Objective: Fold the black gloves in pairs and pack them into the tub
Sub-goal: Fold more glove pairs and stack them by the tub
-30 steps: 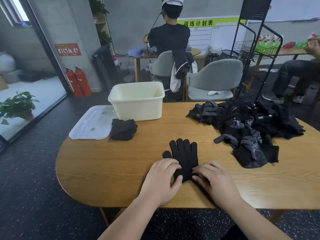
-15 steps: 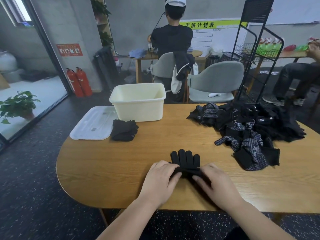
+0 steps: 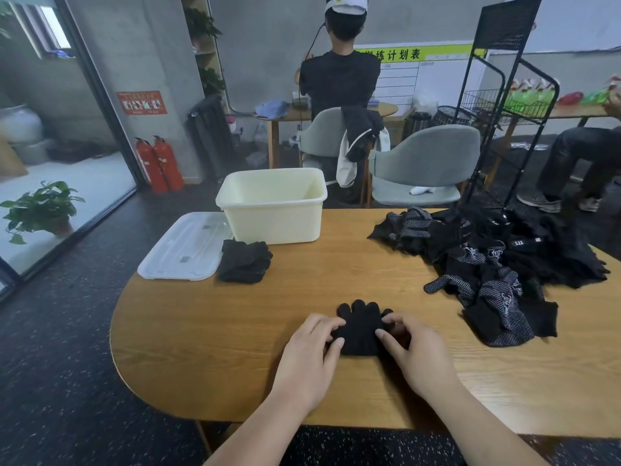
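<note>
1 glove pair point(image 3: 361, 331), lower centre, long axis up-frame; left hand point(image 3: 312, 358), right hand point(image 3: 413, 354) pinch its sides; tub point(image 3: 272, 227) upper-left, nearer left hand.

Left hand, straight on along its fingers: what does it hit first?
The black glove, which the left hand holds at its edge. Just past it, probably the right hand, which holds the other edge. Depth is unclear.
</note>
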Demonstrator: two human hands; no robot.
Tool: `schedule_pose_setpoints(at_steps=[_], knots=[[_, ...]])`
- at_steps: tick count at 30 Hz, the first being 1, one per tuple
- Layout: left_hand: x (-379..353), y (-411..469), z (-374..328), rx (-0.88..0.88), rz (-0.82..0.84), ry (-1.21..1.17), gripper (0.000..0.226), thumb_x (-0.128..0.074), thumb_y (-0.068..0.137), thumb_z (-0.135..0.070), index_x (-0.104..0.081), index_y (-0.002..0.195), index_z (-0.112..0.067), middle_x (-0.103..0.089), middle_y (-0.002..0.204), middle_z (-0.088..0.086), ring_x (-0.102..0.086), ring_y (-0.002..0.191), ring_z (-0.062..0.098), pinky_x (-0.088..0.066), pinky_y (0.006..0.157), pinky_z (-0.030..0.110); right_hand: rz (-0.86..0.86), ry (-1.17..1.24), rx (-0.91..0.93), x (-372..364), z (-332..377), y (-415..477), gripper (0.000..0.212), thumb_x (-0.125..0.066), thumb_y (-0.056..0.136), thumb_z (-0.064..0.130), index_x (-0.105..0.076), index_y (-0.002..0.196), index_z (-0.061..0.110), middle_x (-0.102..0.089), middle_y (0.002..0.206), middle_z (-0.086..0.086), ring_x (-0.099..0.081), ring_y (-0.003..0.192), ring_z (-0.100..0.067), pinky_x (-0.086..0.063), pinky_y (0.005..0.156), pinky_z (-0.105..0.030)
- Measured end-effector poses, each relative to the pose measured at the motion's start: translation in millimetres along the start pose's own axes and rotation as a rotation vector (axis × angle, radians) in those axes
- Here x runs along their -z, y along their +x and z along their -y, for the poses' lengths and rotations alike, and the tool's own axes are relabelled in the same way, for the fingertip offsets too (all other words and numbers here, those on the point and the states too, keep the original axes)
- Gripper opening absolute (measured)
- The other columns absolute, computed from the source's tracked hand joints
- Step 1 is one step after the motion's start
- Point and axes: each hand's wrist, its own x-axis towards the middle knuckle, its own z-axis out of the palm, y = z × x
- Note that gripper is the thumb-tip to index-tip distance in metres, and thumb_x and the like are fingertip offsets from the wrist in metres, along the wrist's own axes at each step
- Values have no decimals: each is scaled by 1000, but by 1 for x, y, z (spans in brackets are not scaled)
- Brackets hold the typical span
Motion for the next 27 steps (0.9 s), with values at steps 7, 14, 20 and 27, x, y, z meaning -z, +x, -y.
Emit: schedule_pose_setpoints(at_steps=[7,14,20,27], knots=[[-5,-1,-3,-41,72,99,37,-42,113,-35,-65,141,-25,-42,136,-24,-43,126,-4,-45,107,21,-186,-97,68,-13,5,-7,24,-80,91,25,-68,111,26,-55,90,14,-56,70,-3,-42,59,-18],[-6,0,-8,-51,182,232,54,-34,112,-49,-43,160,-24,-23,164,-19,-19,152,-1,-26,127,27,-1,-527,352,-24,8,-11,59,-27,110,56,-42,158,25,-27,171,9,-18,159,-14,-29,122,-42],[-7,0,-8,-179,198,363,61,-25,111,-51,-34,165,-25,-21,173,-13,-12,159,6,-12,130,31,208,-624,287,-28,2,-1,93,28,88,74,6,166,28,20,172,10,28,156,-10,3,129,-40],[-10,0,-9,-158,189,405,59,-19,111,-51,-29,166,-31,-27,171,-14,-10,160,6,-1,131,32,-51,-379,270,-18,2,-10,55,-26,107,44,-58,147,25,-43,162,8,-25,156,-15,-33,123,-44]])
